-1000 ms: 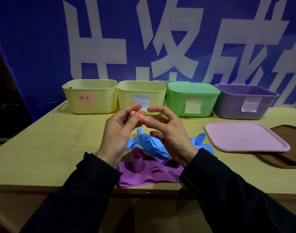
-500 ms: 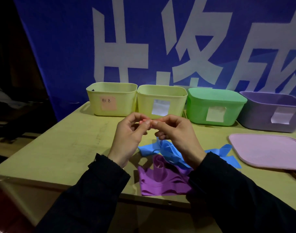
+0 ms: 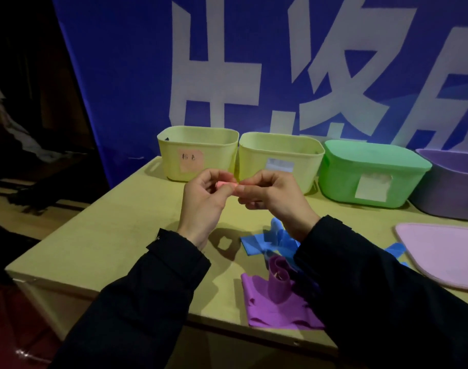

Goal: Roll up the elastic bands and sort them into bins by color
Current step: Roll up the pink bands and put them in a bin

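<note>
Left hand [image 3: 201, 202] and right hand [image 3: 274, 199] pinching small rolled pink elastic band [image 3: 226, 184], above yellow-green counter [image 3: 115, 235], before pale yellow bin with pink label [image 3: 198, 155]

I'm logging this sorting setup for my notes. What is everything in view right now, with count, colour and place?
pink band: one, pink, rolled small, pinched between both hands above the table
blue bands: loose pile, blue, on the table under the right arm
purple bands: loose pile, purple, near the table's front edge
yellow bins: two, pale yellow, open, back left, each labelled
green bin: one, green, lidded, right of the yellow ones
purple bin: one, purple, open, far right
pink lid: one, pink, flat on the table, right
table: one, yellowish
banner: one, blue with white characters, behind
left hand: pinches the pink band
right hand: pinches the pink band
</note>
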A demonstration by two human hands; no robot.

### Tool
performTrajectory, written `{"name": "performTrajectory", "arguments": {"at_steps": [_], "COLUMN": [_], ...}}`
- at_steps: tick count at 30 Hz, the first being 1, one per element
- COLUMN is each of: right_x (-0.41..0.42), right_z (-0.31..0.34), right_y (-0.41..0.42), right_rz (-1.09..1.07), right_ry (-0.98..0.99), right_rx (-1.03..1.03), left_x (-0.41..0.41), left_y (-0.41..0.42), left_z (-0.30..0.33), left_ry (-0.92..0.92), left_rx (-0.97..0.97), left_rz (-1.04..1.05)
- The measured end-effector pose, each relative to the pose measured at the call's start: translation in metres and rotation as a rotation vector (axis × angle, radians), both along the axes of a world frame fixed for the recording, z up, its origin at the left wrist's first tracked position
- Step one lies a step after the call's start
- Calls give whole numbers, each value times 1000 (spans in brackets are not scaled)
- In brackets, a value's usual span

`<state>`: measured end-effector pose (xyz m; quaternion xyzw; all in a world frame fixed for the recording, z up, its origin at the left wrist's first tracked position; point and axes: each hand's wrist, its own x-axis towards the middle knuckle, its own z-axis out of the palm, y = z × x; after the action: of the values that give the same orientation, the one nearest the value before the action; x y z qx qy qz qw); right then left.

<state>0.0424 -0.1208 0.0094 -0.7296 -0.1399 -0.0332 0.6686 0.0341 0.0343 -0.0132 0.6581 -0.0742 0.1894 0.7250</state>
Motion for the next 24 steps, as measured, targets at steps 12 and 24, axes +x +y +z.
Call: {"name": "performTrajectory", "arguments": {"at_steps": [12, 24], "right_x": [100, 208], "right_z": [12, 18], "right_y": [43, 66], "right_rz": [-70, -411], "right_ry": [-278, -609], "right_rx": [-422, -857], "left_x": [86, 201], "left_y": [52, 65], "left_z": [19, 40], "left_ry": [8, -197], "left_rx": [291, 878], "left_rz": [116, 391]}}
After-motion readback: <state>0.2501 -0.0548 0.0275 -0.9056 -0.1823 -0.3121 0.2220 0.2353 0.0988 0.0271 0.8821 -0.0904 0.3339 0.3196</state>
